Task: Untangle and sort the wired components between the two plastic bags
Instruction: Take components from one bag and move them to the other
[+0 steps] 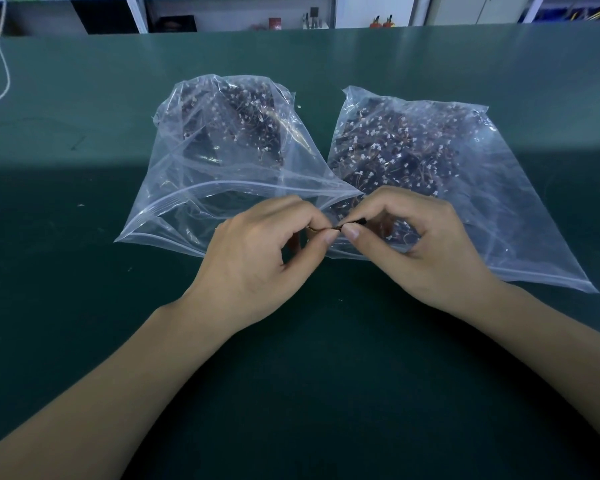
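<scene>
Two clear zip bags lie side by side on the green table, each holding a dark heap of small wired components with white connectors. The left bag [174,188] has its mouth toward me; the right bag [499,202] lies flatter. Above the gap between the bag mouths, both hands hold one small wired component [340,226] with thin brown leads and a black end. My left hand [264,247] pinches the lead end between thumb and forefinger. My right hand [420,244] pinches the black end the same way.
The green table mat [84,306] reaches to a far edge with white shelving [139,12] and small items behind it. A white cord [4,74] hangs down at the far left. Tiny bits of debris dot the mat.
</scene>
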